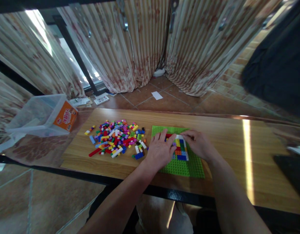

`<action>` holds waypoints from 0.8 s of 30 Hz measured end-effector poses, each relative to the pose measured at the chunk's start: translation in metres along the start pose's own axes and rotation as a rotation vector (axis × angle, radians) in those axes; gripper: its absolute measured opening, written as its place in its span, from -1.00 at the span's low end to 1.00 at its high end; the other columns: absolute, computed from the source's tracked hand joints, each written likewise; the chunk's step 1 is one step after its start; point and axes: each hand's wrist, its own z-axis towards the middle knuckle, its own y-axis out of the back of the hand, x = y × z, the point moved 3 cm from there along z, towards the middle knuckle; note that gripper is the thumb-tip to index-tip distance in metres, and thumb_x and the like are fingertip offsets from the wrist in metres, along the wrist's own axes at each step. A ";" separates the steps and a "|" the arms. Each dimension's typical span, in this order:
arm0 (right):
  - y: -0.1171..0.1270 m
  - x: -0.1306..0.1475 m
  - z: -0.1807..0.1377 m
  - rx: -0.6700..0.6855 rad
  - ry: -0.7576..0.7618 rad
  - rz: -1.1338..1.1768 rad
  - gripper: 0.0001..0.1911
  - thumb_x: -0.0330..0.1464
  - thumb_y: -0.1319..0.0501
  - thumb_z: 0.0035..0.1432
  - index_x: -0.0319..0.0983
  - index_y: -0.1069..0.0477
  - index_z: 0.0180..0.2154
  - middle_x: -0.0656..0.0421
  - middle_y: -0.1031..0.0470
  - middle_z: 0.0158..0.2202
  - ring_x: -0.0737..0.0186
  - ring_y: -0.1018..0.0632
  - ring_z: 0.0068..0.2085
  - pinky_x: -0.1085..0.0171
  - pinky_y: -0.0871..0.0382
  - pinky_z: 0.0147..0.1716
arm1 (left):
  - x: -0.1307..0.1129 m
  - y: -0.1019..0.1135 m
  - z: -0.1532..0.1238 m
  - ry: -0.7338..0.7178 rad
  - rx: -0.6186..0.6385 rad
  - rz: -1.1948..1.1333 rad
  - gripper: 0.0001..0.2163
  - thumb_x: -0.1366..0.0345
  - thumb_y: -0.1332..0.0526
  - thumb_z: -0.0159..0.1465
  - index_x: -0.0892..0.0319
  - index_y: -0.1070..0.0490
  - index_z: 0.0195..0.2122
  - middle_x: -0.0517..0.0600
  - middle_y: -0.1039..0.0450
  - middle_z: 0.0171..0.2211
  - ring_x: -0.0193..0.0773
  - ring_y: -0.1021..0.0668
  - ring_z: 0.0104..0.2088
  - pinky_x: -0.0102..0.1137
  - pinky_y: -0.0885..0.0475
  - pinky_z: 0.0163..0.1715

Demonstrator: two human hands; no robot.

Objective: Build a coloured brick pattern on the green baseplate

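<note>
My left hand (161,148) lies over the left part of a green baseplate (195,169), fingers spread and touching the bricks there. Under and beside it is a block of coloured bricks (181,152) in blue, red, yellow and white, partly covered by the hand. At the far edge of that block runs a red brick (168,135), with white pieces to its right. My right hand (198,144) is closed at the far right corner of the block, thumb and fingers pinched together. Whatever lies between those fingertips is hidden.
Left of the baseplate a heap of loose bricks (116,138) covers the wooden table board (228,146). A clear plastic tub (40,117) with an orange label stands beyond the board's left end. Curtains (140,48) hang behind. A dark object (290,172) is at the right edge.
</note>
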 end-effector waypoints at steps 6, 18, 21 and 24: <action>-0.002 -0.006 0.003 0.028 0.018 -0.027 -0.71 -0.33 -0.10 0.22 -0.22 -0.61 -0.25 0.05 -0.59 -0.22 0.14 -0.55 -0.18 0.17 -0.40 -0.08 | -0.007 0.001 0.001 0.012 0.008 0.077 -0.58 0.16 -0.10 0.37 0.08 -0.26 0.24 0.18 -0.19 0.29 0.12 -0.36 0.12 0.02 -0.37 0.04; -0.002 -0.006 -0.004 -0.082 0.046 0.008 -0.67 -0.31 -0.07 0.23 -0.21 -0.59 -0.16 0.01 -0.58 -0.15 0.05 -0.54 -0.06 0.04 -0.36 0.04 | -0.008 -0.004 -0.002 0.033 -0.038 0.044 -0.58 0.14 -0.10 0.37 0.04 -0.26 0.24 0.14 -0.23 0.28 0.09 -0.34 0.16 0.03 -0.33 0.08; 0.006 -0.012 -0.008 -0.159 -0.049 0.126 -0.64 -0.29 -0.04 0.24 -0.23 -0.56 -0.12 0.04 -0.60 -0.12 0.06 -0.57 -0.05 0.07 -0.40 0.02 | -0.006 -0.003 -0.003 0.040 -0.041 -0.004 -0.55 0.14 -0.09 0.38 0.06 -0.23 0.27 0.17 -0.20 0.29 0.11 -0.35 0.18 0.05 -0.31 0.10; 0.014 -0.017 -0.010 -0.201 -0.137 0.131 -0.65 -0.26 -0.05 0.23 -0.22 -0.59 -0.21 0.07 -0.64 -0.21 0.06 -0.60 -0.13 0.09 -0.45 -0.09 | -0.002 0.002 -0.003 0.066 -0.047 -0.093 -0.51 0.15 -0.09 0.38 0.14 -0.16 0.31 0.23 -0.20 0.29 0.13 -0.36 0.19 0.06 -0.31 0.13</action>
